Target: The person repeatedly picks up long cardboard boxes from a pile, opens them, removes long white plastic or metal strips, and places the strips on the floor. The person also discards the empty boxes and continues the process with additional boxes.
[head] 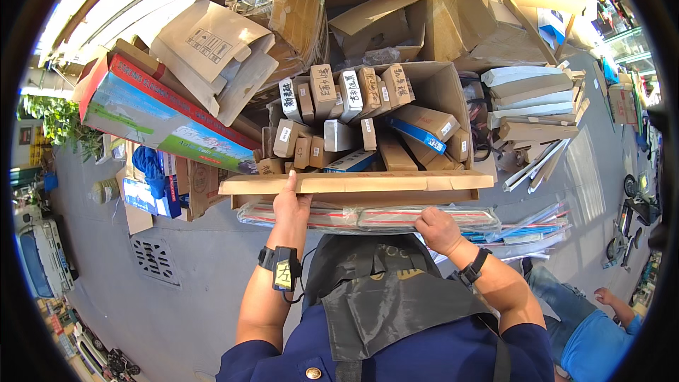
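My left hand point(292, 201) holds a long, narrow cardboard box point(360, 182) near its left end, thumb on top. The box lies crosswise before me, its flap along the far side. Right below it, my right hand point(437, 229) grips a clear plastic-wrapped bundle of long strips point(339, 217) with red lines, near its right part. The bundle's left part passes close to my left hand; whether that hand touches it, I cannot tell. Beyond both stands a large open carton point(440, 85) packed with several slim boxes point(323, 90), many upright, some bearing handwriting.
A long red and blue printed box point(175, 116) leans at the left. Flattened cartons point(536, 101) and plastic-wrapped strips point(530, 233) lie to the right. A floor drain grate point(155, 260) is at lower left. Another person in a blue shirt point(597, 345) is at lower right.
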`<state>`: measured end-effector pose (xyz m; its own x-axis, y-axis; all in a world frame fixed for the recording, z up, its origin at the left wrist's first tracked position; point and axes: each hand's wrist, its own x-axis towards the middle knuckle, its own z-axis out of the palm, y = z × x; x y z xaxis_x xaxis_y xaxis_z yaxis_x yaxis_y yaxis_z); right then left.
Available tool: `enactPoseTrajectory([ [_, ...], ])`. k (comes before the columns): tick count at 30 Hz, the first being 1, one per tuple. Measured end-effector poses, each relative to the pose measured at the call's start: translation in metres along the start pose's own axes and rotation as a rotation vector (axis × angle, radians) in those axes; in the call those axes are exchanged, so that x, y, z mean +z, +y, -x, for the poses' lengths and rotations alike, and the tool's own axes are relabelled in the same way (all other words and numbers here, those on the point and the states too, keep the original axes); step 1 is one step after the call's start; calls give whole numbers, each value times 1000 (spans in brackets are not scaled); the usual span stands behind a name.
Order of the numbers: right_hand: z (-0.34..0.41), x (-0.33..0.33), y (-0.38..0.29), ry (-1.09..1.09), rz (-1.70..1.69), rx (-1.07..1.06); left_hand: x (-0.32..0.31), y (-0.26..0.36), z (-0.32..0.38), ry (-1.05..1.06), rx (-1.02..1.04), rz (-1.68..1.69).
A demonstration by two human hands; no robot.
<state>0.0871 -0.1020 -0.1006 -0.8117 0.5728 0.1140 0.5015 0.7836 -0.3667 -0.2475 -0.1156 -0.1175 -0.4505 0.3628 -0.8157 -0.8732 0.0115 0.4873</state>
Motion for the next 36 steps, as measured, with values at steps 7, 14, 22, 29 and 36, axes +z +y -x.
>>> enactPoseTrajectory([
  [7,64,-12,-12,-19,32,316,15,27,-28,-71,39,30],
  [14,233,-20,-94,-104,51,1021,1,55,-15,-448,-109,69],
  [22,319,31,-241,145,0,1892,19,16,69,-844,-127,-265],
  [29,350,108,-303,209,-214,2254,64,-43,127,-1225,-193,-605],
  [36,336,142,-322,354,-367,2244,77,-100,148,-1497,82,-1345],
])
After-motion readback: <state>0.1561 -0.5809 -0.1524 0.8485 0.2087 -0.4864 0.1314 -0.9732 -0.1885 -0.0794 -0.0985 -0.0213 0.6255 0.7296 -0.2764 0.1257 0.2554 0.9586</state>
